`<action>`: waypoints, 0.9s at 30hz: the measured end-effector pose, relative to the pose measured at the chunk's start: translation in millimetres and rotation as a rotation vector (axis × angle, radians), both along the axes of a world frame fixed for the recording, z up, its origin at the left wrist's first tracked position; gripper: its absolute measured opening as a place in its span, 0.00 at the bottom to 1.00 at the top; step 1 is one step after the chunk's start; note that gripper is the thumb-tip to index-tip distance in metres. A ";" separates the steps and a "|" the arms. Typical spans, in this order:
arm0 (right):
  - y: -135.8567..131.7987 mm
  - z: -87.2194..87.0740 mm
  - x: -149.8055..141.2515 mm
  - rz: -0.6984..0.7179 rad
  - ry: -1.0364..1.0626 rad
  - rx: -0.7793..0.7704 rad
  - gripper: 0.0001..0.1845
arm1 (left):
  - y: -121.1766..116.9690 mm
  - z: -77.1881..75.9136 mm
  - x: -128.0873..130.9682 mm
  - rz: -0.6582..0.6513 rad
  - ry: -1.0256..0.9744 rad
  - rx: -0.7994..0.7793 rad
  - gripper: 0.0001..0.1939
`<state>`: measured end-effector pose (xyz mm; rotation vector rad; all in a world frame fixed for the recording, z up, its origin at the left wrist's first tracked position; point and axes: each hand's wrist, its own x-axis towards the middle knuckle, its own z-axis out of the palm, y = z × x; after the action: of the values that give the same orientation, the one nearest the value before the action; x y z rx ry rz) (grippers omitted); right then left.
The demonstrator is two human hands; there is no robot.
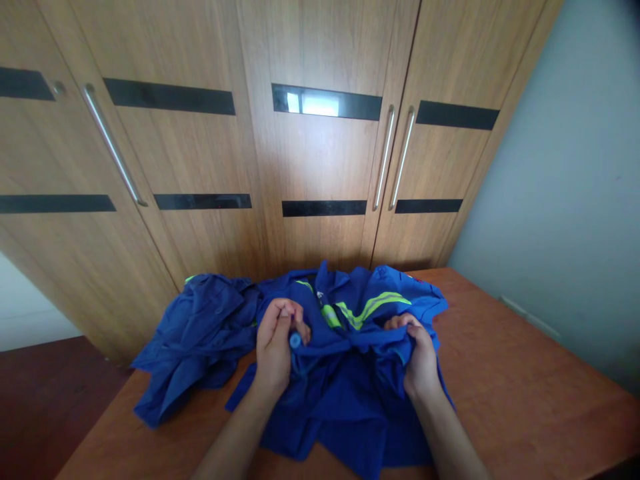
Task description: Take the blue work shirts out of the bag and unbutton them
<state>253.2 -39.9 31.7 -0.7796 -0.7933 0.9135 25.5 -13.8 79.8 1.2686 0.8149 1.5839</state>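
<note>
A blue work jacket [345, 393] with yellow-green and grey reflective strips lies spread on a brown wooden table. My left hand [274, 343] is closed on the jacket's edge left of its middle, fingers curled. Just beside those fingers shows a small round blue piece [295, 341], perhaps a button; its exact kind is unclear. On the right side, my right hand [419, 357] grips a fold of the same jacket, its fingers wrapped in the cloth. Between the hands the fabric stretches across in a raised ridge.
Another crumpled blue garment [200, 340] lies at the left, partly over the table's edge. The brown table [510, 400] reaches back to a wooden wardrobe [320, 160] with metal handles and dark strips. A pale wall [565, 200] stands at the right.
</note>
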 end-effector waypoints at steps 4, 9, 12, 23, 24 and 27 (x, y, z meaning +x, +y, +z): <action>1.9 -4.4 6.5 0.098 -0.398 -0.055 0.06 | 7.3 -13.1 -2.1 -0.033 0.598 0.015 0.10; 5.3 -8.4 2.4 0.210 -1.092 -0.177 0.13 | 12.1 -36.5 -4.8 -0.107 1.290 0.032 0.11; -0.4 2.8 -3.3 0.061 -1.428 -0.316 0.13 | 4.2 -29.5 -0.7 -0.025 1.347 0.053 0.11; 1.6 51.1 -73.9 -0.099 -1.768 -0.139 0.16 | -19.6 -12.3 10.1 -0.087 1.462 0.288 0.08; 5.4 47.0 -77.2 -0.075 -1.806 -0.166 0.16 | -17.6 -16.4 7.6 -0.101 1.493 0.262 0.07; 12.5 35.9 -80.3 -0.066 -1.877 -0.254 0.14 | -12.7 -23.9 0.9 -0.130 1.534 0.232 0.08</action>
<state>172.9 -27.4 67.6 -1.8618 -2.2239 -0.0720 26.4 -26.5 55.9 2.6273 1.3631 0.3260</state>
